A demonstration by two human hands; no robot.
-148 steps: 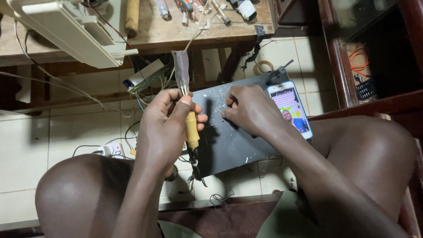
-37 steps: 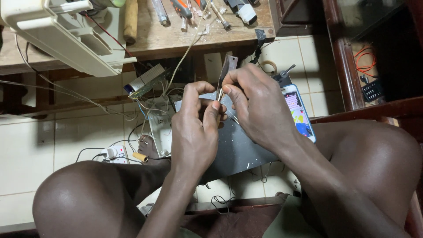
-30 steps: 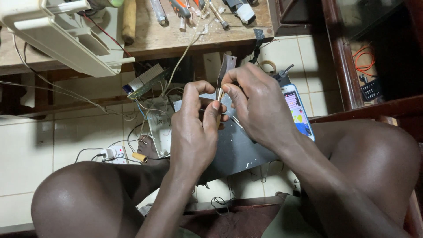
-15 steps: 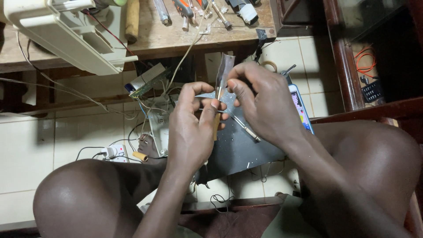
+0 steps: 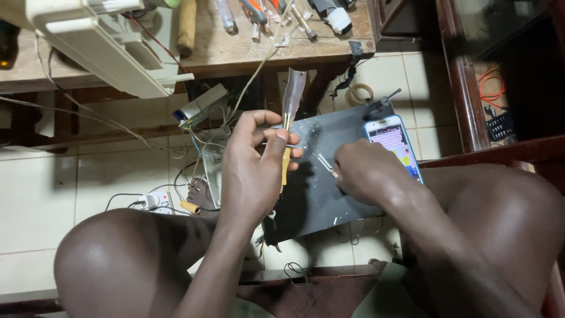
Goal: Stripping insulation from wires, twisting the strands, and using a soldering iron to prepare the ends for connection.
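Tiles (image 5: 35, 200) underfoot (wooden bench (image 5: 235, 53) above).

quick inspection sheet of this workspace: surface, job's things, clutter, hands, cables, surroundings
surface: dark panel across the person's lap, speckled with pale flecks.
job's things: soldering iron with yellowish handle, upright, tip sleeved in a clear cover; thin metal tweezers.
clutter: phone with lit screen on the panel's far corner; hand tools on the wooden bench; tape roll on the floor.
grippers: left hand grips the soldering iron; right hand on the panel, holding the tweezers.
cables: tangled wires by a circuit board; white plug on the floor.
surroundings: tiled floor, dark wooden furniture, cream appliance casing.
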